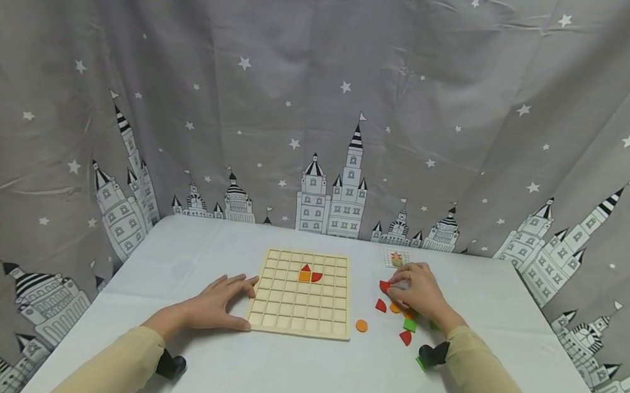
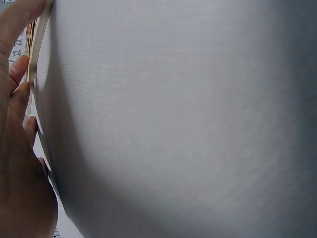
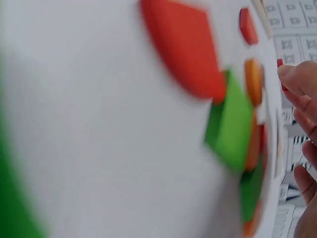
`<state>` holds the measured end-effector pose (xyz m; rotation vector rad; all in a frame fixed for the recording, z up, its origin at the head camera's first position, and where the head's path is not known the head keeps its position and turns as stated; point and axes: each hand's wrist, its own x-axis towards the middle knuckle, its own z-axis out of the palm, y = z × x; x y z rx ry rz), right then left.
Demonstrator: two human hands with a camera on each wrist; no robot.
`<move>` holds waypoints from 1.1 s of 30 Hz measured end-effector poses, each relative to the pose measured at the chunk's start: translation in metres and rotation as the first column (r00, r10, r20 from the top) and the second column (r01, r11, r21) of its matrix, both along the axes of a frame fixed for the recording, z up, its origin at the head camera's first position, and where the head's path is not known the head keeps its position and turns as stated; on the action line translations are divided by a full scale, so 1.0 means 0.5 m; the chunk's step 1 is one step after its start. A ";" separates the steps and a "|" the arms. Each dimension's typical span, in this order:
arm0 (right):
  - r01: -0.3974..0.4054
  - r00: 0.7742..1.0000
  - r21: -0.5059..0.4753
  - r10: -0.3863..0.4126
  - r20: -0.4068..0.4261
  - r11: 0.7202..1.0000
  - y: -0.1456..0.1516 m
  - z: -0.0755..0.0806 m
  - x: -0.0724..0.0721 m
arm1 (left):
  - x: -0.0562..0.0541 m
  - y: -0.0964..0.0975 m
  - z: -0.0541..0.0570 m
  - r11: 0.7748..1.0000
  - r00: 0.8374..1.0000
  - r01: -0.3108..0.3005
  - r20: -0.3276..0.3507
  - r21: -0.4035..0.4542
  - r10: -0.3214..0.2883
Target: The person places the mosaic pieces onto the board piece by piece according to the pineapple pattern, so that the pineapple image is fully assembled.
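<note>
A square wooden grid board point(image 1: 298, 321) lies flat on the white table, with a red triangle point(image 1: 307, 268), an orange square point(image 1: 305, 276) and a red quarter-circle point(image 1: 317, 277) set together in its upper middle. My left hand point(image 1: 212, 305) rests at the board's left side, fingers spread, thumb and fingertips touching the edge; in the left wrist view the fingers point(image 2: 20, 94) lie along that edge. To the right of the board, my right hand point(image 1: 418, 290) pinches a red piece point(image 3: 281, 74) between thumb and fingers. Its full outline is partly hidden by the fingertips.
Loose pieces lie around and under the right hand: red quarter-circles point(image 1: 381, 305), orange discs point(image 1: 362, 326), green pieces point(image 1: 409, 324). A small printed pattern card point(image 1: 391, 254) lies behind it. A grey curtain point(image 1: 268, 91) with castles hangs at the table's back edge.
</note>
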<state>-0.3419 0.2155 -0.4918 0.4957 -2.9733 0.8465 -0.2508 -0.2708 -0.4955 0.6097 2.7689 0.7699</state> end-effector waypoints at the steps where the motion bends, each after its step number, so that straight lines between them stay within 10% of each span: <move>1: -0.001 1.000 -0.006 0.001 -0.008 1.000 -0.009 0.004 -0.002 | 0.000 0.000 0.000 1.000 1.000 0.000 -0.002 0.001 0.000; 19: -0.207 0.972 -0.074 0.197 -0.126 0.975 -0.284 0.017 -0.017 | -0.003 -0.002 -0.009 1.000 1.000 -0.012 -0.003 -0.001 0.012; 33: -0.197 0.957 0.057 0.205 -0.205 0.979 -0.389 -0.007 -0.014 | 0.001 -0.003 -0.005 1.000 1.000 -0.001 -0.007 0.004 0.001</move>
